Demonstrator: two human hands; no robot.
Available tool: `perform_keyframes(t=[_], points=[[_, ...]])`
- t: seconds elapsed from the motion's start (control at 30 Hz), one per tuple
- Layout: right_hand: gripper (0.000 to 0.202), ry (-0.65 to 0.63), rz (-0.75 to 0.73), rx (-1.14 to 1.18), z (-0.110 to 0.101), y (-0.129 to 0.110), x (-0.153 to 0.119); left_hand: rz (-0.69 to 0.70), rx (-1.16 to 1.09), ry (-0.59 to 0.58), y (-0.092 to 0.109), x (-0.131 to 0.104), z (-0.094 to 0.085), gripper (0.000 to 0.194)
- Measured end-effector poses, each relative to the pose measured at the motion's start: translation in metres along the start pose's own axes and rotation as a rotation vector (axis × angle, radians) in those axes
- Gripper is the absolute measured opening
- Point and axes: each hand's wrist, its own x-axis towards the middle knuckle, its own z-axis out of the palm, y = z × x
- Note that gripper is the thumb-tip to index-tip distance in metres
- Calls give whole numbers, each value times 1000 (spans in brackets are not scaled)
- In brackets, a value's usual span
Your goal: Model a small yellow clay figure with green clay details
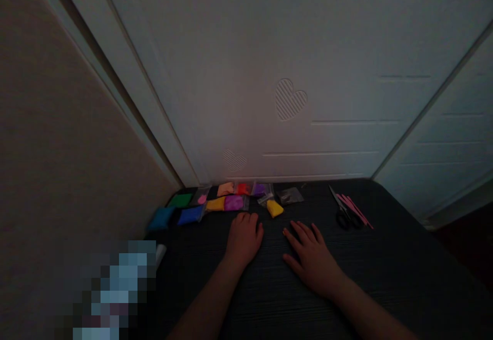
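My left hand (244,237) rests on the dark table (269,299), fingers bent and close together; whether anything is under them is hidden. Just beyond it lie an orange-yellow packet (215,204) and a magenta packet (234,203). To the right, my right hand (308,250) lies flat with its fingers spread, holding nothing. Between and beyond the hands is a yellow packet (275,208). Behind are peach (225,189), red (243,189) and purple (260,190) packets. Blue (190,215) and green (181,200) packets lie at the left.
Black-handled scissors (342,211) and pink sticks (356,210) lie at the right. A clear bag (290,196) is near the back edge. A teal packet (162,218) sits at the far left. A white panel (246,73) rises behind the table.
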Motion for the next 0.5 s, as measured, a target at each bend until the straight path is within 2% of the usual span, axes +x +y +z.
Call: perform_keyframes(t=[0.17, 0.33, 0.5], points=[[46, -26, -58, -21, 0, 1, 0, 2, -44, -2, -3, 1, 0, 17], [51, -10, -33, 19, -1, 4, 0, -2, -66, -10, -3, 1, 0, 18], [42, 46, 5, 125, 2, 13, 3, -19, -79, -26, -2, 2, -2, 18]])
